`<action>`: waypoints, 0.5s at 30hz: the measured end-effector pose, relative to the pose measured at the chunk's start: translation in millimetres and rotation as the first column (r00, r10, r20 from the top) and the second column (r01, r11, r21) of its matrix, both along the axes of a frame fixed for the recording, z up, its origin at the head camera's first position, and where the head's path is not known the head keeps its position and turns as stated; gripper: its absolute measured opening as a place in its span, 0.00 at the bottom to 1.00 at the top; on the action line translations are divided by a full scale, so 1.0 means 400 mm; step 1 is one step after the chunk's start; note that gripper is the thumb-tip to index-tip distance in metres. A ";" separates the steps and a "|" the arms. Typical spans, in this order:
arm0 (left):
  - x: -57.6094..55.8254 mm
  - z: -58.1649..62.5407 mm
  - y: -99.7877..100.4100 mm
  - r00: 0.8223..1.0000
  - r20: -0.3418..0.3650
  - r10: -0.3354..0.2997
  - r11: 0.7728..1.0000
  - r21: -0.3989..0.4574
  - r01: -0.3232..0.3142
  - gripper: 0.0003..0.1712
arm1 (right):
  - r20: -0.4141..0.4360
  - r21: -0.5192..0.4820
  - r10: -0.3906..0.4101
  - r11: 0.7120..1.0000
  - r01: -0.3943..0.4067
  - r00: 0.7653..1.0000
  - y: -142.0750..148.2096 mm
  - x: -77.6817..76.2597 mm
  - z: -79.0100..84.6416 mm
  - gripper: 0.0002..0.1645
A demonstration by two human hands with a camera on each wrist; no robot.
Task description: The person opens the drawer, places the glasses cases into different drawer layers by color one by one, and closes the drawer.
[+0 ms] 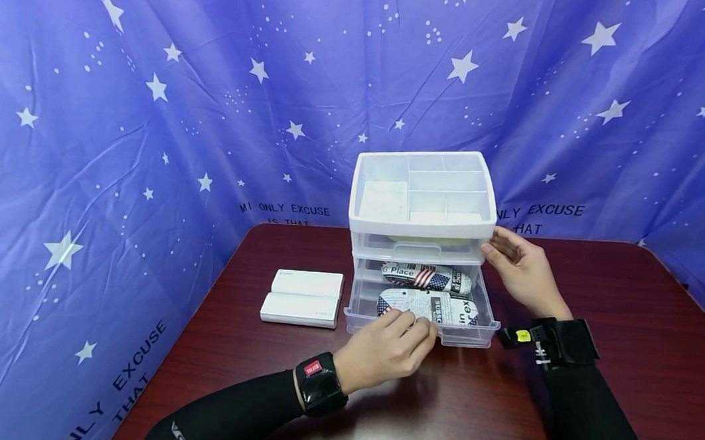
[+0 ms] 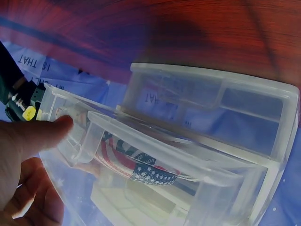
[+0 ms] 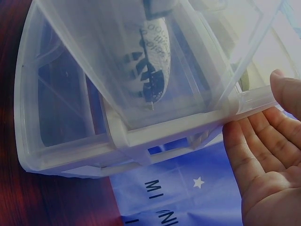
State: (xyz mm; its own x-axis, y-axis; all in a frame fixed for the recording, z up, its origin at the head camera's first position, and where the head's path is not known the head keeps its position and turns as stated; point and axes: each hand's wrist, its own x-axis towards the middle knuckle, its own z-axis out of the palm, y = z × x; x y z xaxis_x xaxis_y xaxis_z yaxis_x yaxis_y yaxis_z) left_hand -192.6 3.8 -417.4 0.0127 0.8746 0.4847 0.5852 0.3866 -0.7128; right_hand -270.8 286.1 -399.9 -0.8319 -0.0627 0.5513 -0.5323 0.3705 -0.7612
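Observation:
A clear plastic drawer organizer (image 1: 422, 227) stands on the table, its lower drawer (image 1: 353, 320) pulled out toward me. Two rounded oblong cases, a rear case (image 1: 409, 275) and a front case (image 1: 414, 303), lie in that drawer, printed with newsprint and American flags. My left hand (image 1: 387, 351) holds the drawer's front edge near the middle, with the thumb (image 2: 61, 129) at the front panel and the other fingers curled below. On the organizer's right side rests my right hand (image 1: 523, 269), its fingers (image 3: 261, 141) nearly straight along the frame and its thumb by the front corner.
Two slim white boxes (image 1: 303, 297) lie side by side to the left of the organizer. Its top tray (image 1: 450, 182) is divided into compartments. Something pale yellow shows in the closed upper drawer (image 1: 417, 248). A blue star-printed curtain (image 1: 310, 111) hangs behind the table (image 1: 623, 314).

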 end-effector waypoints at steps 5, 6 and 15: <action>0.003 0.006 0.001 1.000 -0.014 -0.008 1.000 0.018 0.009 0.15 | 0.014 -0.004 0.003 1.000 -0.003 1.000 0.004 -0.002 -0.007 0.24; 0.002 0.006 0.002 1.000 -0.016 -0.010 1.000 0.018 0.011 0.15 | 0.016 -0.006 0.002 1.000 -0.002 1.000 0.004 -0.001 -0.006 0.24; -0.006 0.006 0.002 1.000 -0.006 -0.013 1.000 0.018 0.014 0.16 | 0.013 0.000 0.003 1.000 -0.003 1.000 0.014 -0.014 -0.016 0.24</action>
State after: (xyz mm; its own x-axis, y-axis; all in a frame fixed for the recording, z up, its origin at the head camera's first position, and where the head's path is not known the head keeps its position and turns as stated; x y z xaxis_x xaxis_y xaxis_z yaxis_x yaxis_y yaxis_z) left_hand -195.0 4.8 -414.9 0.0272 0.8656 0.5000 0.5864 0.3912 -0.7092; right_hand -276.4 291.9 -406.4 -0.8387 -0.0647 0.5408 -0.5237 0.3688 -0.7680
